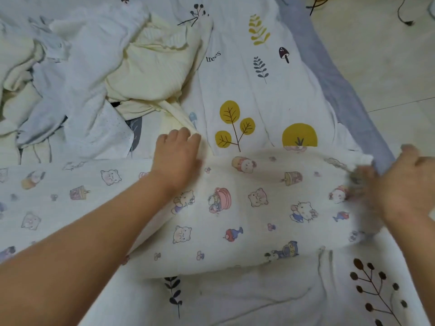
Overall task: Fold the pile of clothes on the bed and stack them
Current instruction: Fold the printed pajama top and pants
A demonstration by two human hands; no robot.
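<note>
A white cloth printed with cartoon cats and bears lies spread across the bed in front of me. My left hand grips its far edge near the middle, fingers curled over the fabric. My right hand, blurred by motion, holds the cloth's right end at the bed's edge. A pile of unfolded clothes sits at the back left, with a pale yellow ribbed garment on its right side, reaching down to my left hand.
The bed sheet is white with printed leaves, trees and mushrooms, and has a lilac border on the right. Beyond it is a tiled floor with dark cables at the top right.
</note>
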